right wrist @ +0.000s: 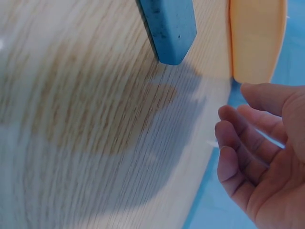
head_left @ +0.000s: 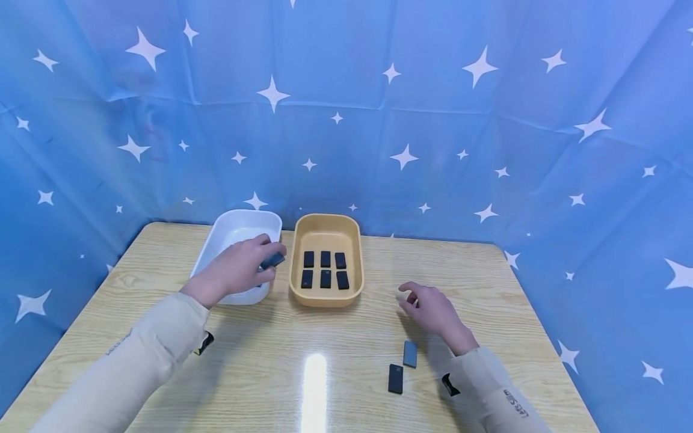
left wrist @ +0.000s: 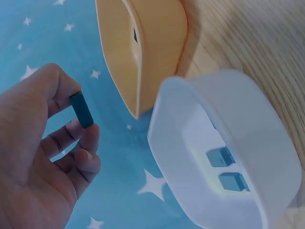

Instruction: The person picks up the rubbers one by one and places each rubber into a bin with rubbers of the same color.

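My left hand (head_left: pixel 243 263) is raised over the white plastic bin (head_left: pixel 238 225), pinching a small dark rectangular block (left wrist: pixel 82 109) between thumb and fingertips. Inside that bin, the left wrist view shows blue-grey blocks (left wrist: pixel 220 157). To its right stands a yellow-orange bin (head_left: pixel 325 237) with several black blocks (head_left: pixel 325 278) laid in two rows. My right hand (head_left: pixel 433 310) hovers above the table's right side, fingers loosely bent and holding nothing. Nearer the front of the table, below that hand, lie a blue-grey block (head_left: pixel 410 353) and a black block (head_left: pixel 396 378).
The light wood table (head_left: pixel 335 337) meets a blue curtain (head_left: pixel 346 138) with white stars at its back and sides. Both bins stand near the back edge, side by side with a narrow gap. Black wrist straps show at both cuffs.
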### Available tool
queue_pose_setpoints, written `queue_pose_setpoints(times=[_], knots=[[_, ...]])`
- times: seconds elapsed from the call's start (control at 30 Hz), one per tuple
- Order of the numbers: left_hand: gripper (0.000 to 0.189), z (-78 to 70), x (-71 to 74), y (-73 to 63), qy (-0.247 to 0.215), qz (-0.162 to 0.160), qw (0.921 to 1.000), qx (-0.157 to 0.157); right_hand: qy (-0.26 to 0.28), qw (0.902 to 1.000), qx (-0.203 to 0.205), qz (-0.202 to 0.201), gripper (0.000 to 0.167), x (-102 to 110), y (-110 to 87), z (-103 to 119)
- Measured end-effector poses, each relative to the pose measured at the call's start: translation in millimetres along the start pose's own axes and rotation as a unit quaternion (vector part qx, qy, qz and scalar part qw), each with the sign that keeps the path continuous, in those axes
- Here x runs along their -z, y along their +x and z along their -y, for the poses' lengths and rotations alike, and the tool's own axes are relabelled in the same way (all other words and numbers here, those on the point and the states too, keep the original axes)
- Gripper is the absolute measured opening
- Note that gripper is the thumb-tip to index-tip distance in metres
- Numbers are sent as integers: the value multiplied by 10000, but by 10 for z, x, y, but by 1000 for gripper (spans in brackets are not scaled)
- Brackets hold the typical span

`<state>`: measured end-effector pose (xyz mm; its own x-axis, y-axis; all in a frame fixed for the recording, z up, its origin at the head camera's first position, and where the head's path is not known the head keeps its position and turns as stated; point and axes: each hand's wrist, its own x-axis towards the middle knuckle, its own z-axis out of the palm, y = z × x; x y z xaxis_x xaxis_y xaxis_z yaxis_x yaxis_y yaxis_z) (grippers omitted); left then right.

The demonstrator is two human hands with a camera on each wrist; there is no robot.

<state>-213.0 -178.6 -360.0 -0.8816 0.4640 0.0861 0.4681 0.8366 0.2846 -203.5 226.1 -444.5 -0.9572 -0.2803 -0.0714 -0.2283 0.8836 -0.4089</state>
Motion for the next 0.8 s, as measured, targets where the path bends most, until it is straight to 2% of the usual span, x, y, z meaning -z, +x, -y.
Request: queue_pose_setpoints(times=[0.17, 0.3, 0.5, 0.8], knots=[[40, 155, -27, 88, -154, 172, 9968, 761, -17, 10000, -24, -10, 34, 1, -12, -10], [43, 299, -61, 165, -450, 420, 9893, 1326, -59, 10000, -37, -48, 33, 6, -19, -17], [44, 520, -145, 268, -898, 703, 9783, 1732, -96, 9999, -56, -63, 32, 1, -41, -42], [45, 666, -342, 382, -1419, 930, 9548, 2442, -72, 9999, -79, -121, 32, 1, -83, -68]])
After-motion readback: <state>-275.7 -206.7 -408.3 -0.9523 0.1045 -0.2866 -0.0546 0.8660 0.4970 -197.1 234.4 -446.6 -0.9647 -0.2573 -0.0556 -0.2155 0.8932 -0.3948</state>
